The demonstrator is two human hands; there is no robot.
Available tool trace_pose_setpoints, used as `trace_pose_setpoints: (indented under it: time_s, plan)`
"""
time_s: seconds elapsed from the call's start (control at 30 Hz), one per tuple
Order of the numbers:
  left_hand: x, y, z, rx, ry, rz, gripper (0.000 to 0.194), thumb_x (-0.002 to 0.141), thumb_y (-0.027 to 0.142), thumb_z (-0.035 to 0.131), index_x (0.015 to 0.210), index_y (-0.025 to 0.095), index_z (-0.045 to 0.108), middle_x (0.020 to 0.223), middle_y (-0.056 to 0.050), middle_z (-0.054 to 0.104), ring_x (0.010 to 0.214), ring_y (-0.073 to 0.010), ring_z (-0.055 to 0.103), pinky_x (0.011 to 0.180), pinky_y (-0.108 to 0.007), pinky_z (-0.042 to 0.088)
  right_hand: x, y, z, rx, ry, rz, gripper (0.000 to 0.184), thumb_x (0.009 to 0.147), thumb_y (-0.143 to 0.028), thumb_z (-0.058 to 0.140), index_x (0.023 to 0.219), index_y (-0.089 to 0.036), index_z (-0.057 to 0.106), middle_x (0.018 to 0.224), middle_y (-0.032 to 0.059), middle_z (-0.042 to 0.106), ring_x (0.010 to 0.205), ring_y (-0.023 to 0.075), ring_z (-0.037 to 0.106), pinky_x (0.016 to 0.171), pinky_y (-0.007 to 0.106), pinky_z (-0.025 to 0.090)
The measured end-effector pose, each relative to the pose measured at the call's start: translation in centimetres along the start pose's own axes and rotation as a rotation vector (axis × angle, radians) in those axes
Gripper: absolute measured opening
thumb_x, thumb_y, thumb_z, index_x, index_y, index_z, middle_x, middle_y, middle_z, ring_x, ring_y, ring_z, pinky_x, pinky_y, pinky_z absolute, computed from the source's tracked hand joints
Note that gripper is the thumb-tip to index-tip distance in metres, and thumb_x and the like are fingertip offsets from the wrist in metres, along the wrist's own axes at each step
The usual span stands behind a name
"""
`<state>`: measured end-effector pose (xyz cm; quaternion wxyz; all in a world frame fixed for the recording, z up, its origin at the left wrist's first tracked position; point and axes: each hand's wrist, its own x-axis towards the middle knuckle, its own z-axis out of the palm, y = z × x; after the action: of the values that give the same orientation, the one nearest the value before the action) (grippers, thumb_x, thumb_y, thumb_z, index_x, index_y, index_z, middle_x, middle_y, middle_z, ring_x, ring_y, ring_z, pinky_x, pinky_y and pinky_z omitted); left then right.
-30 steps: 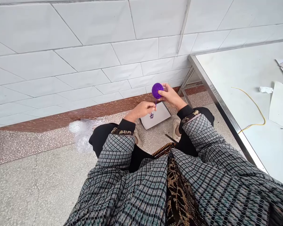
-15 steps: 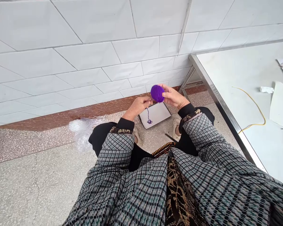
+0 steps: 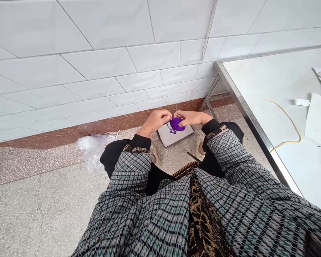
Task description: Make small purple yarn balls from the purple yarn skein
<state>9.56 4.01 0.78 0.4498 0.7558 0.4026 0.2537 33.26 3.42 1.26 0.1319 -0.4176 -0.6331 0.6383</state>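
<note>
A purple ball of yarn (image 3: 177,124) is gripped by my right hand (image 3: 192,117), whose fingers wrap over its top and side. Just left of the ball, my left hand (image 3: 157,122) pinches the purple yarn strand between thumb and fingertips. Below the hands lies a shallow tray or box with a white inside and dark rim (image 3: 167,140). A small loose tangle of purple yarn (image 3: 173,131) shows over its white surface, partly beside the ball.
White yarn in clear plastic (image 3: 92,148) lies on the floor to the left. On the right stands a metal-edged table (image 3: 259,125) with a yellow cord (image 3: 296,132), a crumpled white scrap (image 3: 302,102) and papers. A dark stick (image 3: 193,156) lies by my right shoe. The tiled wall (image 3: 139,60) rises ahead.
My right hand has lowered the ball of yarn and turned from beside it to over its top. My left hand stays nearly in place, pinching the strand.
</note>
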Motion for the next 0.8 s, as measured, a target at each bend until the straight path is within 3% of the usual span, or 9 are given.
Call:
trace_pose_setpoints:
  time_s: [0.07,0.17,0.23,0.33,0.47,0.57,0.63,0.7,0.8]
  plan:
    - [0.2,-0.4,-0.1,-0.015,0.069,-0.035,0.023,0.084,0.036,0.058,0.08,0.017,0.071,0.078,-0.003,0.07,0.076,-0.0176,0.061,0.074,-0.029,0.049,-0.4,-0.1,-0.1,0.16,-0.059,-0.107,0.046,0.07,-0.015,0.084,0.109,-0.018,0.059,0.096,0.0005,0.068,0.079,0.0134,0.064,0.062,0.021,0.054]
    - [0.4,-0.7,0.0,-0.015,0.116,-0.11,0.023,0.084,0.038,0.059,0.079,0.018,0.068,0.069,0.0,0.063,0.068,-0.0161,0.055,0.068,-0.028,0.045,-0.8,-0.3,-0.2,0.426,-0.007,-0.274,0.059,0.071,-0.031,0.094,0.116,-0.018,0.059,0.104,0.0023,0.07,0.086,0.0136,0.067,0.072,0.023,0.058]
    - [0.5,-0.6,0.2,-0.016,0.069,-0.111,0.022,0.083,0.037,0.059,0.079,0.018,0.069,0.067,0.001,0.062,0.065,-0.0157,0.054,0.068,-0.029,0.044,-0.7,-0.4,-0.2,0.551,0.077,-0.364,0.069,0.07,-0.041,0.098,0.121,-0.02,0.056,0.107,0.0023,0.07,0.087,0.0137,0.069,0.077,0.025,0.061]
    - [0.3,0.1,0.6,-0.018,-0.116,-0.037,0.021,0.082,0.035,0.059,0.078,0.018,0.07,0.071,-0.001,0.067,0.07,-0.0166,0.061,0.074,-0.03,0.048,-0.1,-0.5,-0.2,0.633,0.245,-0.434,0.074,0.071,-0.049,0.099,0.122,-0.023,0.051,0.105,-0.0004,0.068,0.084,0.0121,0.069,0.075,0.025,0.062]
    - [-0.2,1.1,1.0,-0.04,-0.363,0.014,0.018,0.083,0.032,0.061,0.076,0.018,0.07,0.077,-0.004,0.073,0.075,-0.017,0.067,0.079,-0.03,0.051,1.1,-0.3,-0.1,0.523,0.525,-0.249,0.056,0.082,-0.037,0.089,0.115,-0.024,0.045,0.1,-0.0025,0.066,0.078,0.0105,0.067,0.068,0.022,0.059]
    - [-0.4,1.2,0.8,-0.066,-0.364,-0.022,0.019,0.086,0.032,0.062,0.08,0.017,0.072,0.075,-0.004,0.072,0.069,-0.0161,0.065,0.073,-0.029,0.051,1.1,-0.2,-0.2,0.137,0.651,0.028,0.046,0.079,-0.015,0.082,0.107,-0.022,0.046,0.092,-0.0024,0.062,0.072,0.0107,0.06,0.059,0.02,0.049]
    - [-0.4,0.9,0.5,-0.052,-0.255,-0.049,0.021,0.087,0.034,0.061,0.084,0.017,0.073,0.074,-0.004,0.071,0.067,-0.0163,0.063,0.069,-0.029,0.05,0.6,-0.2,-0.4,-0.103,0.487,0.129,0.044,0.072,-0.007,0.081,0.104,-0.019,0.053,0.09,-0.0007,0.062,0.073,0.0121,0.057,0.059,0.02,0.046]
    - [-0.2,0.5,0.0,-0.016,-0.131,-0.046,0.022,0.087,0.034,0.061,0.085,0.016,0.074,0.079,-0.005,0.073,0.074,-0.0178,0.065,0.073,-0.03,0.051,-0.2,-0.3,-0.7,-0.142,0.158,0.126,0.044,0.068,-0.008,0.081,0.105,-0.017,0.058,0.092,0.001,0.064,0.076,0.0139,0.059,0.061,0.022,0.048]
    - [0.0,0.1,-0.4,0.026,-0.024,-0.021,0.021,0.086,0.034,0.063,0.084,0.017,0.075,0.087,-0.006,0.077,0.086,-0.0204,0.068,0.083,-0.032,0.053,-1.3,-0.3,-1.1,0.09,-0.165,-0.111,0.047,0.069,-0.018,0.085,0.109,-0.017,0.061,0.099,0.0021,0.067,0.084,0.0146,0.063,0.069,0.023,0.053]
